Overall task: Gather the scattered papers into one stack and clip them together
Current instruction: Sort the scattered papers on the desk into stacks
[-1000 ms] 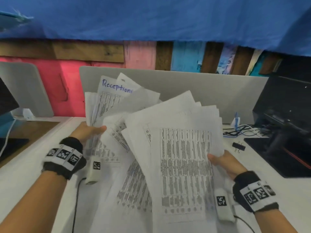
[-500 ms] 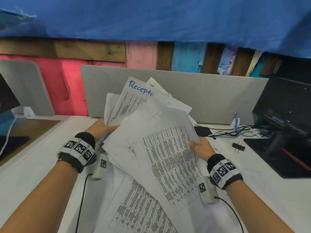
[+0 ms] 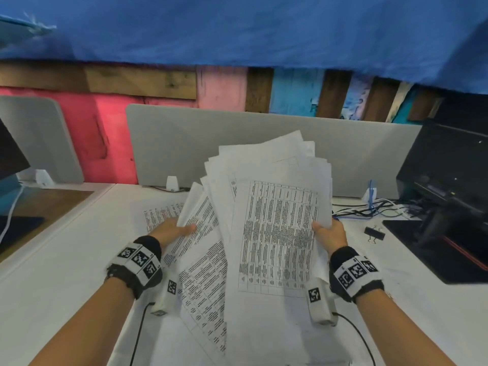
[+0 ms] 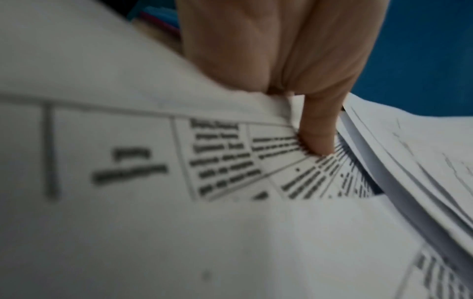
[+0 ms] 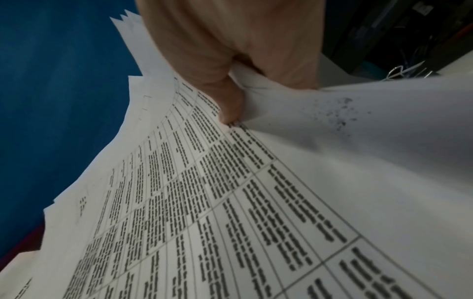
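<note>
Where the white desk (image 3: 66, 260) meets its back edge, a grey divider panel (image 3: 211, 143) stands upright, with a wall of pink, blue and brown planks behind it and a blue cloth (image 3: 237, 30) hanging across the top of the view. A black machine (image 3: 449, 186) sits at the right end of the desk, a tangle of cables (image 3: 369, 208) runs in front of the panel, and a black binder clip (image 3: 374, 233) lies on the desk just beside the machine, apart from the sheets. One printed sheet (image 3: 161, 211) lies flat on the desk behind the left hand.

Both forearms reach forward, each wrist wearing a dark band with square markers. The papers (image 3: 274, 220) are held up off the desk between the two hands as a loose, fanned, uneven bundle, tilted toward the head camera. The left hand (image 3: 171, 231) pinches the bundle's left edge, thumb on the printed face. The right hand (image 3: 331, 235) pinches the right edge, thumb in front and fingers behind.
</note>
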Demonstrator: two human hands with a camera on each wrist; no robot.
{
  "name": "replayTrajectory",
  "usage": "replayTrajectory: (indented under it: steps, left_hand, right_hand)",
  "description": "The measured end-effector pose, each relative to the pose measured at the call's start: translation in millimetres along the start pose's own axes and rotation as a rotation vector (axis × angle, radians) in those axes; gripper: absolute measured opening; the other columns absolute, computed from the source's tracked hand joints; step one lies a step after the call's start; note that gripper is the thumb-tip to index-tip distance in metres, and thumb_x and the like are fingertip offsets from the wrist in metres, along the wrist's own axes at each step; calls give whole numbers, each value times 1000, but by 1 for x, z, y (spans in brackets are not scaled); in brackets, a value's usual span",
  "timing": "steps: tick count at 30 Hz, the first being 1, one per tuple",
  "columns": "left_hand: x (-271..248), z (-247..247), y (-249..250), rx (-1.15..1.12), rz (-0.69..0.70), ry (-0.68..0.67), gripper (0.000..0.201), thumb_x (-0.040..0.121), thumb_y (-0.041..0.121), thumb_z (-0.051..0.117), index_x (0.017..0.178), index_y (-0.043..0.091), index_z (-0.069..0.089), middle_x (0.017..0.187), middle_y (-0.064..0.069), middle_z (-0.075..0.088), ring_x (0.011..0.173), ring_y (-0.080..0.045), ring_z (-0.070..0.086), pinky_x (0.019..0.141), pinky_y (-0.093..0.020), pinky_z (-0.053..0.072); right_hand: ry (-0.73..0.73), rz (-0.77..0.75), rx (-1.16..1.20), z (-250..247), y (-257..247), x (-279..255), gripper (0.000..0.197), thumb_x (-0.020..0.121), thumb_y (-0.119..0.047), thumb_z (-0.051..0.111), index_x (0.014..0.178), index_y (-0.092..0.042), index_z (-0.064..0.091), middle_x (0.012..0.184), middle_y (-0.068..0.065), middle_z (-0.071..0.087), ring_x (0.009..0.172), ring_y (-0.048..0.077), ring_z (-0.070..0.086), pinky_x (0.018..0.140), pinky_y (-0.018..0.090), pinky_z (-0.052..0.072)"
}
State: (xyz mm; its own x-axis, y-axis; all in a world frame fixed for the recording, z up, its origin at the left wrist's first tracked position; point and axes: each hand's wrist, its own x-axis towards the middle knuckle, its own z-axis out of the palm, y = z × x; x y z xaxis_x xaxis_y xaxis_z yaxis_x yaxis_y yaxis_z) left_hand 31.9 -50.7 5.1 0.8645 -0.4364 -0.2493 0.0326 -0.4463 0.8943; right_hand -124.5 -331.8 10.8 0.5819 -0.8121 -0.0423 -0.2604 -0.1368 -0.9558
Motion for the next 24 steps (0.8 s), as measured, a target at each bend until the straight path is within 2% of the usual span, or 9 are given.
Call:
replayTrajectory:
  steps: [3,6,9,12,17,19,21,23,24]
  left_hand:
    - [2,12,1,119,-29,-82,29,79,18,71,102,17,55,102,-3,61,102,-19,54,97,-30,37]
    - [8,18,1,336,-31,-52,44,69,15,79,104,7,53,109,-5,62,105,-21,56,100,-34,43]
    - [16,12,-1,373,-21,81,46,74,20,75,110,1,53,110,-10,60,104,-27,57,94,-34,46]
    - [16,-3,1,216,6,254,46,81,12,68,120,-7,53,119,-24,60,110,-37,58,96,-40,45]
    - [12,-22,8,-125,41,573,44,89,13,56,126,-11,47,125,-30,55,115,-40,54,97,-41,42]
    - [6,-25,19,-268,103,698,44,90,13,54,127,-9,45,128,-28,53,118,-37,53,100,-40,40]
    - [-5,-29,37,-410,178,774,47,91,13,53,131,-7,40,130,-21,51,121,-31,50,106,-38,38]
    - [-18,-33,57,-518,270,786,50,91,14,52,134,-5,35,116,-12,50,113,-22,48,105,-33,37]
    - [-23,-35,67,-572,309,769,51,91,14,52,135,-4,34,109,-7,48,108,-19,47,98,-27,38]
  right_hand:
    - [-1,8,40,2,1,1,39,91,-8,50,127,6,47,125,23,55,113,37,52,91,37,42]
    - [3,23,101,0,2,6,39,90,-6,52,127,5,47,124,23,56,108,35,55,89,37,44]
    - [39,64,164,-8,1,10,41,88,-4,53,127,5,48,126,24,56,114,37,54,97,44,44]
    - [73,102,200,-20,8,15,42,87,-2,54,128,5,48,129,23,54,116,37,53,100,42,43]
    - [47,192,188,-33,26,8,40,87,6,50,127,9,47,130,25,52,116,38,52,85,33,40]
    - [14,234,138,-33,35,7,41,87,9,48,127,14,43,131,28,50,113,37,52,87,34,39]
    - [-10,293,104,-29,47,6,43,87,10,48,129,16,37,132,28,47,116,38,49,96,39,39]
    - [-52,340,86,-25,57,6,52,88,7,49,135,15,28,139,28,40,126,40,42,104,42,34]
    - [-76,355,82,-24,62,6,59,88,4,50,139,13,22,143,27,35,130,39,38,107,42,31]
